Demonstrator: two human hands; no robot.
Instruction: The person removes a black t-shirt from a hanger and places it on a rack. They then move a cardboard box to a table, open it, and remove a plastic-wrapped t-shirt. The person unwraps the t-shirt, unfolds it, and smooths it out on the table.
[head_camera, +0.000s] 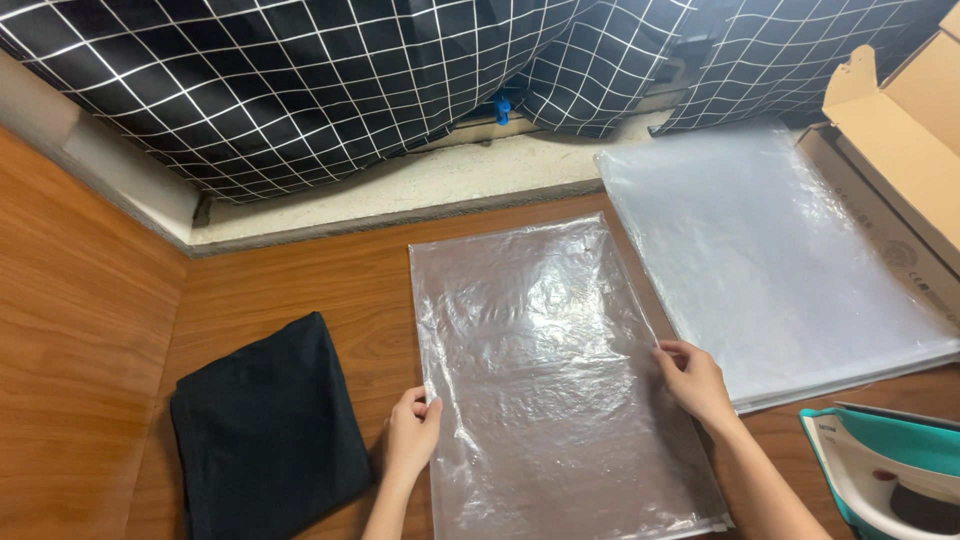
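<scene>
Nearest the camera, the left hand (412, 438) pinches the left edge of a clear plastic bag (550, 370) between fingertips, while the right hand (695, 382) nips its right edge the same way. The bag lies flat on the wooden table (310, 285), mid-frame. It looks light, limp, crinkly and slippery, so the edges are probably the surest places to grip. Left of it sits a folded black garment (265, 425); at the right corner, a teal iron (885, 470). Farther right lies a stack of clear bags (790, 260) beside a cardboard box (900, 140). Beyond, a pale ledge (420, 190) runs under black checked fabric (300, 80).
</scene>
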